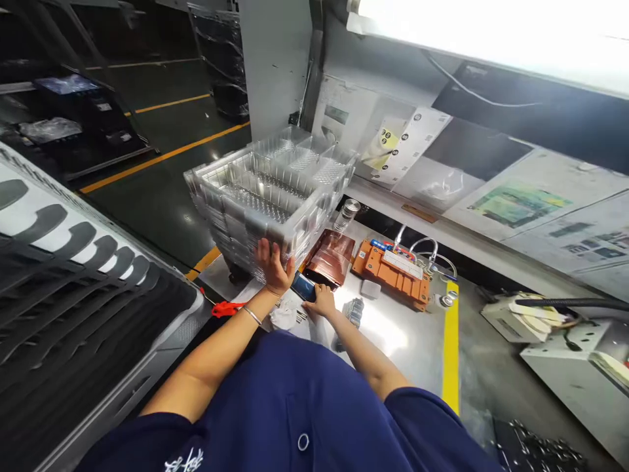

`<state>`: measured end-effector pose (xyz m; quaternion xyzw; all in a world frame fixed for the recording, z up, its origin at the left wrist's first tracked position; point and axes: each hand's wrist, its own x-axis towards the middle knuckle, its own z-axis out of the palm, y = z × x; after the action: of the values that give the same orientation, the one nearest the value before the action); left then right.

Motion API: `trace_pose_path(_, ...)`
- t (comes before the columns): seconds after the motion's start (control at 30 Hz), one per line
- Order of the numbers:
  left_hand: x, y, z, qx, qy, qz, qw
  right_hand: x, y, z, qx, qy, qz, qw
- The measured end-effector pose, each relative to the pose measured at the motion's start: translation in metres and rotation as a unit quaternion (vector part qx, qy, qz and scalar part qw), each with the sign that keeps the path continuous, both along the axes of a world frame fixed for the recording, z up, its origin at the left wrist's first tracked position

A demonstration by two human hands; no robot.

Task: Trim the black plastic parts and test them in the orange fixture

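My left hand [275,269] lies with fingers spread against the front corner of a tall stack of clear plastic blister trays [295,226]. Lower and to the right, my right hand [322,301] has its fingers closed on the edge of a smartphone [303,286] with a dark blue screen. Just behind the phone is a shiny copper-brown box [331,255]. Crumpled white material [284,316] rests on the bench between my forearms. A small grey ribbed part [354,311] lies right of my right wrist.
An orange fixture [393,272] with tubes stands on the metal bench, near a small white block [370,289] and a lidded glass jar [348,213]. Something red [227,309] lies at the left edge. A large black-and-grey crate [88,308] stands left; a lamp [491,39] hangs above.
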<state>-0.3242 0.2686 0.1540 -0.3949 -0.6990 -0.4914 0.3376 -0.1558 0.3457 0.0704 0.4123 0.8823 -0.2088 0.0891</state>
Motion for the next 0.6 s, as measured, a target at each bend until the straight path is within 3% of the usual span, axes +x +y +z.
trace_pose_path(0.3,-0.006,-0.005,-0.012,-0.044,-0.010,-0.024,0.999,-0.019,0.021,-0.010,-0.038,-0.082,-0.011,0.996)
trace_pose_path(0.47,-0.005,-0.001,-0.012,-0.003,0.043,-0.009,0.999,-0.019,0.023,-0.009,-0.034,-0.103,0.007,0.994)
trace_pose_path(0.6,-0.005,0.001,-0.020,-0.021,-0.019,-0.035,0.999,-0.019,0.018,-0.002,-0.034,-0.110,0.014,0.993)
